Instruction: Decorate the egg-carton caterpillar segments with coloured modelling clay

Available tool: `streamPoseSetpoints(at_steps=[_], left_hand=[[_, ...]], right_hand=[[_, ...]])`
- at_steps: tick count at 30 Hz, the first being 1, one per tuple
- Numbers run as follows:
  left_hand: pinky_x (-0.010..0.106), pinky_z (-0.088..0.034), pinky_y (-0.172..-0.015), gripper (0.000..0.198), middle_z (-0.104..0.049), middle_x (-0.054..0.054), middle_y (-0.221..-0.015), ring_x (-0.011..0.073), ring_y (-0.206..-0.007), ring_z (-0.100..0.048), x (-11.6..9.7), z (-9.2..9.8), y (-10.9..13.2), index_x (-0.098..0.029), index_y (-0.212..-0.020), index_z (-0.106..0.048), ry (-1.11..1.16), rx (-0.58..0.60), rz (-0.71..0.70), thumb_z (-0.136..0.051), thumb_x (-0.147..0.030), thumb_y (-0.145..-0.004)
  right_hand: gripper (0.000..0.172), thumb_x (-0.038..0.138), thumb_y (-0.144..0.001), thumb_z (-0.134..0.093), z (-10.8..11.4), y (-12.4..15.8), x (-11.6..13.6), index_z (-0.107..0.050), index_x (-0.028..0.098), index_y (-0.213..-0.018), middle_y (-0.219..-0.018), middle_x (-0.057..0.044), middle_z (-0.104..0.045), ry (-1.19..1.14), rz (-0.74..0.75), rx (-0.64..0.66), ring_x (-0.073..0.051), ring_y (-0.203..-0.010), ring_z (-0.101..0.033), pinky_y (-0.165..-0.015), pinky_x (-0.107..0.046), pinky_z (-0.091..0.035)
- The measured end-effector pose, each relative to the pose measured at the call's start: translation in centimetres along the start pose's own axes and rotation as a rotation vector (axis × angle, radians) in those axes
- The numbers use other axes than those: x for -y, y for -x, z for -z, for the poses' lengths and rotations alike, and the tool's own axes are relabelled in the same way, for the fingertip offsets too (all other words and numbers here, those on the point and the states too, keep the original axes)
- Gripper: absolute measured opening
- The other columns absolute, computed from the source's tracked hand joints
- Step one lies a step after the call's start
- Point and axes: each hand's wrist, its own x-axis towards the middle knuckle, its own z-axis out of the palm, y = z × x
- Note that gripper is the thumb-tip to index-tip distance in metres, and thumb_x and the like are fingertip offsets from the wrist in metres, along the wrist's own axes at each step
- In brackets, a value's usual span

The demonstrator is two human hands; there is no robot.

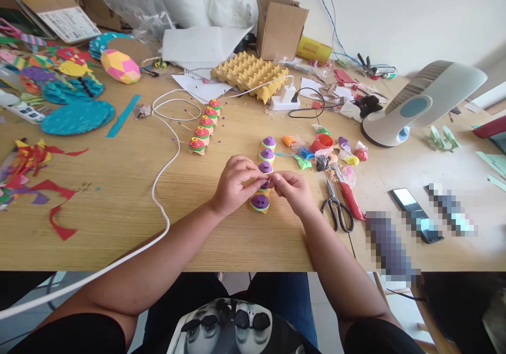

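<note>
A strip of egg-carton cups with purple clay tops stands on the table in front of me, pointing away. The nearest cup has a small smiling face. My left hand and my right hand meet just above the strip's nearer cups, thumbs and forefingers pinched together. What lies between the fingertips is too small to make out. Parts of the cups below are hidden by the fingers. Farther left stands a second egg-carton strip with red and green clay, and toothpicks with dark tips stick out from it.
Scissors and a red-handled knife lie by my right hand, behind them several bagged clay lumps. A white cable crosses at left. Farther back are a yellow egg tray and a white fan-like device.
</note>
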Motion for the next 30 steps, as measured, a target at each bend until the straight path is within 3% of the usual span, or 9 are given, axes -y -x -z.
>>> streamPoseSetpoints(at_steps=[4, 12, 19, 24, 30], left_hand=[[0.038, -0.051, -0.091, 0.003, -0.070, 0.002, -0.087, 0.0194, -0.097, -0.059, 0.07, 0.02, 0.09, -0.023, -0.092, -0.074, 0.007, -0.006, -0.015, -0.072, -0.022, -0.090], [0.040, -0.050, -0.093, 0.011, -0.070, 0.002, -0.089, 0.0189, -0.097, -0.060, -0.15, 0.13, 0.06, -0.025, -0.100, -0.076, 0.086, 0.031, -0.021, -0.068, -0.023, -0.092], [0.039, -0.051, -0.091, 0.012, -0.069, 0.003, -0.088, 0.0191, -0.096, -0.062, -0.08, 0.25, -0.02, -0.024, -0.096, -0.076, 0.149, 0.040, 0.114, -0.067, -0.032, -0.094], [0.039, -0.050, -0.094, 0.015, -0.070, 0.004, -0.093, 0.0199, -0.100, -0.061, 0.02, 0.14, 0.03, -0.024, -0.103, -0.075, 0.183, 0.092, 0.083, -0.068, -0.032, -0.093], [0.038, -0.051, -0.092, 0.012, -0.071, 0.004, -0.091, 0.0194, -0.099, -0.061, 0.17, 0.01, 0.02, -0.024, -0.101, -0.076, 0.183, 0.076, 0.078, -0.069, -0.031, -0.093]], right_hand=[[0.038, 0.052, -0.070, -0.085, -0.27, -0.08, -0.08, -0.074, 0.018, -0.081, -0.069, -0.001, -0.068, -0.090, -0.063, 0.008, -0.008, -0.053, -0.043, -0.051, -0.025, -0.033], [0.036, 0.051, -0.073, -0.083, -0.03, -0.22, -0.18, -0.070, 0.017, -0.078, -0.066, 0.000, -0.066, -0.170, -0.092, -0.005, -0.006, -0.050, -0.038, -0.047, -0.024, -0.027], [0.035, 0.048, -0.073, -0.082, 0.20, -0.07, -0.12, -0.067, 0.017, -0.077, -0.067, 0.001, -0.065, -0.224, -0.113, 0.065, -0.005, -0.050, -0.035, -0.048, -0.024, -0.023], [0.036, 0.049, -0.073, -0.082, 0.12, -0.11, -0.04, -0.068, 0.016, -0.077, -0.066, 0.001, -0.063, -0.234, -0.126, 0.083, -0.005, -0.050, -0.035, -0.048, -0.024, -0.021], [0.037, 0.049, -0.072, -0.083, 0.15, -0.19, 0.19, -0.066, 0.016, -0.074, -0.064, 0.002, -0.060, -0.284, -0.140, 0.041, -0.004, -0.049, -0.032, -0.048, -0.024, -0.017]])
